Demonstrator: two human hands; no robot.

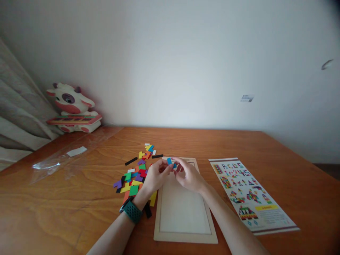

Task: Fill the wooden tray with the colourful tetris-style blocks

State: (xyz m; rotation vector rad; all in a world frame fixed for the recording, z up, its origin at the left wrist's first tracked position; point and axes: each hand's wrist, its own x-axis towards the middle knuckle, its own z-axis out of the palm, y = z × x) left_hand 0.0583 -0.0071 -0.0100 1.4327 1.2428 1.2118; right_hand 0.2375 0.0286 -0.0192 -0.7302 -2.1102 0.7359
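Note:
A small blue puzzle piece (169,161) is pinched between the fingertips of both hands, above the far end of a wooden tray (183,237). My left hand (156,173), with a dark green watch strap at the wrist, grips it from the left. From the right, my right hand (190,174) closes its thumb and fingers on the same piece. The tray's pale inner panel shows below the hands. Loose coloured puzzle pieces (134,190) lie in a pile left of the tray, partly hidden behind my left hand and wrist.
A printed pattern sheet (249,198) lies on the table right of the tray. Clear plastic wrapping (53,164) spreads over the left side. A cow-shaped toy keyboard (75,109) stands in the far left corner by the curtain (21,95). Behind the wooden table (212,141) rises a wall.

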